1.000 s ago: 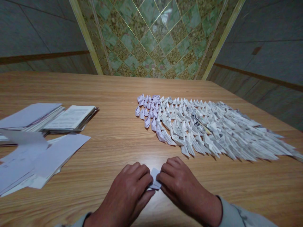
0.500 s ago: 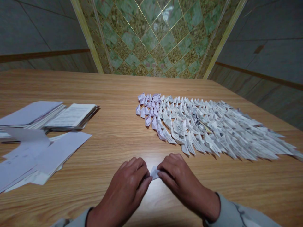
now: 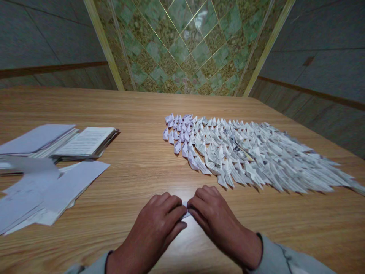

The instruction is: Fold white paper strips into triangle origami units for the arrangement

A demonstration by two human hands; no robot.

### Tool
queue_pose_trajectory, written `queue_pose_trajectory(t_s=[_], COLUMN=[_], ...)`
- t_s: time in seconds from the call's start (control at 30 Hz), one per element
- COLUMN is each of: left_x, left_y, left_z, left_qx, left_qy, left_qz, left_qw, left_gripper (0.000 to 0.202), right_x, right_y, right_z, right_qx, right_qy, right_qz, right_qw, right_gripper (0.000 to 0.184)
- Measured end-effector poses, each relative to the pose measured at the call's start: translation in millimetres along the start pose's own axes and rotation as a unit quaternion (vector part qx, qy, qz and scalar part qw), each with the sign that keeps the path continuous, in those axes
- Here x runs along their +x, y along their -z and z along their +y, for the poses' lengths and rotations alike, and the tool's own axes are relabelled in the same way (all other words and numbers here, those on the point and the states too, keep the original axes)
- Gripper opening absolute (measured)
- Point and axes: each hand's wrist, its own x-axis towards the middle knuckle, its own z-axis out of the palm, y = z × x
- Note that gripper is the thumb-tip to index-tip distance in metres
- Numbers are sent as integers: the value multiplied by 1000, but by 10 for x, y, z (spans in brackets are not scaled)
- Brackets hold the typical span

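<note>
Left hand has lowered its thumb away from its forefinger since half a second ago, and less of the folded paper shows. Both wrists angle inward, knuckles up, fingers curled. One folded paper lies between the hands, near the table's front; the right hand pinches it, while the left's grip cannot be told. Two paper stacks and uncounted loose sheets lie left; folded pieces, too many to count, spread right.

Printed page | lines illegible | folded papers | print illegible
</note>
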Motion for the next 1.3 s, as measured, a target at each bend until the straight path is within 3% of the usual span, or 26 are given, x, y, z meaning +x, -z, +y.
queue_pose_trajectory(t_s=[0.33,0.53,0.63,0.87,1.07,1.3], left_x=[0,25,25,14,9,10], left_y=[-30,-26,-4,27,7,68], left_z=[-50,-74,-63,-34,-31,-73], left_qx=[-57,-91,-102,-146,-161,-198], left_qy=[4,18,12,14,16,32], left_qz=[45,50,61,99,88,126], left_qw=[997,994,993,984,983,972], left_gripper=[26,19,12,19,21,14], right_x=[-4,1,-8,-6,3,10], right_y=[68,31,31,65,41,87], right_z=[-17,5,-2,-50,-52,-21], right_qx=[-20,-27,-6,24,-7,65], right_qy=[9,35,44,61,105,83], right_qz=[-30,25,52,88,123,143], right_qw=[999,999,998,994,987,984], right_gripper=[16,6,13,23,38,39])
